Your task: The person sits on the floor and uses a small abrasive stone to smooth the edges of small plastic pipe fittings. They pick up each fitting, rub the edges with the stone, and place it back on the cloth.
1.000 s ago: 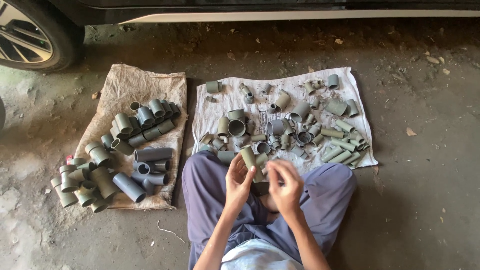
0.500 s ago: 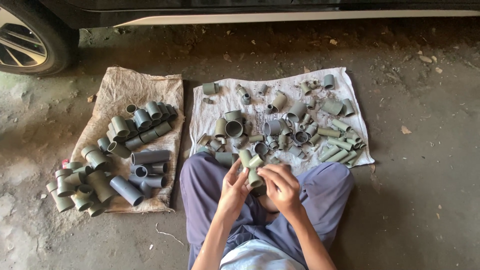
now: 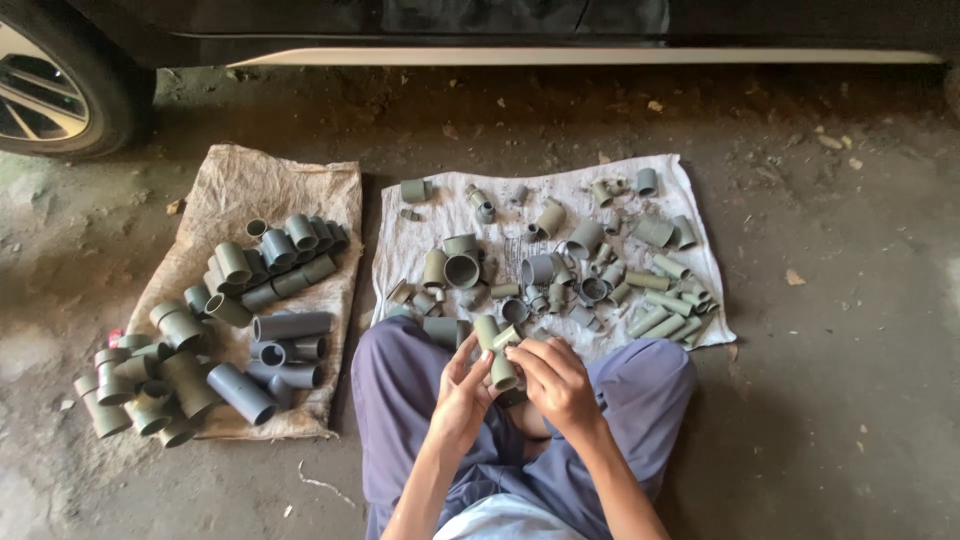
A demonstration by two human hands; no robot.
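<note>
Hands meet over the lap: left hand (image 3: 462,385) and right hand (image 3: 553,380) together grip a grey pipe fitting (image 3: 497,352), just below the white cloth (image 3: 450,215) strewn with fittings.

You sit on a bare concrete floor (image 3: 840,330), dusty and stained, with small leaves and bits of debris scattered over it. Two cloths lie flat on it in front of your knees, just beside each other. To your left lies a brown sack (image 3: 255,190), wrinkled, its far end bare and its near half loaded with big grey pipe pieces (image 3: 290,325), some spilling off its left edge onto the floor. To your right lies a white cloth (image 3: 505,215), strewn with smaller grey fittings (image 3: 462,270) and short olive tubes (image 3: 665,320). At the far left a car tyre (image 3: 60,95) stands on the floor.
</note>
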